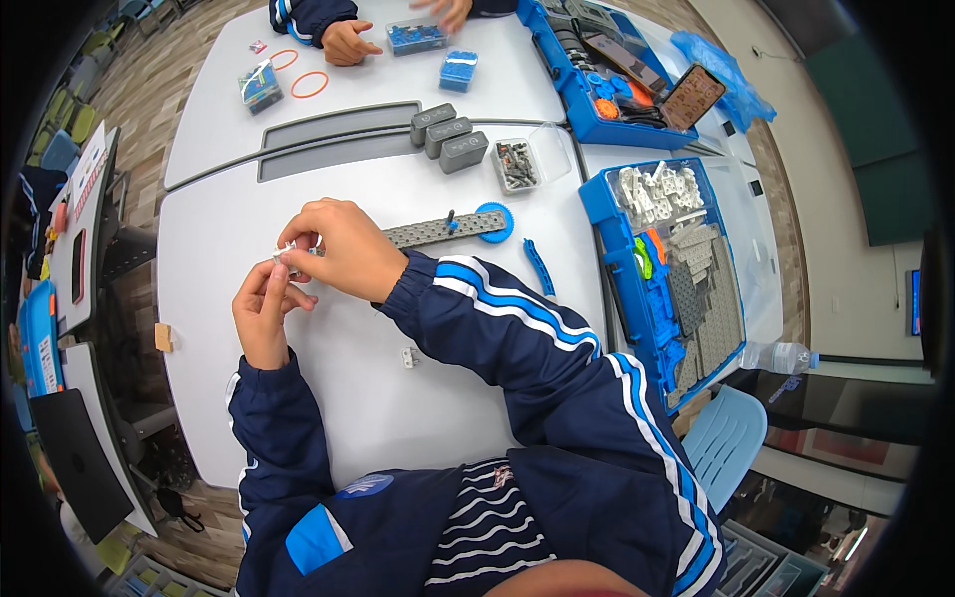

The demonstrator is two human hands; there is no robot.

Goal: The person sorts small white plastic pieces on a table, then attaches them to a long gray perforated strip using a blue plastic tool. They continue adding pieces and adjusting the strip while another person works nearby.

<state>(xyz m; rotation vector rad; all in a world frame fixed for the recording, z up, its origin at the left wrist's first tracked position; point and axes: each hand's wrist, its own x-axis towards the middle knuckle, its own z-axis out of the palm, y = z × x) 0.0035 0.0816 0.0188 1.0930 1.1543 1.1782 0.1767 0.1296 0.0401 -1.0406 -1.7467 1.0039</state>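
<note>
Small lettering on grey boxes (448,137); not clearly legible.

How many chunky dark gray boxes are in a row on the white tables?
3. The far gray box is at the back, the middle gray box comes next, and the near gray box is closest to the clear tub. Others might be hidden.

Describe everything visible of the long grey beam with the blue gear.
The long grey beam looks plastic, with many small holes. A blue toothed gear sits at its right end; left of that, a small blue part and black pin stand up. It slants up to the right over the white table. The right hand hides its other end, so contact there is unclear.
</note>
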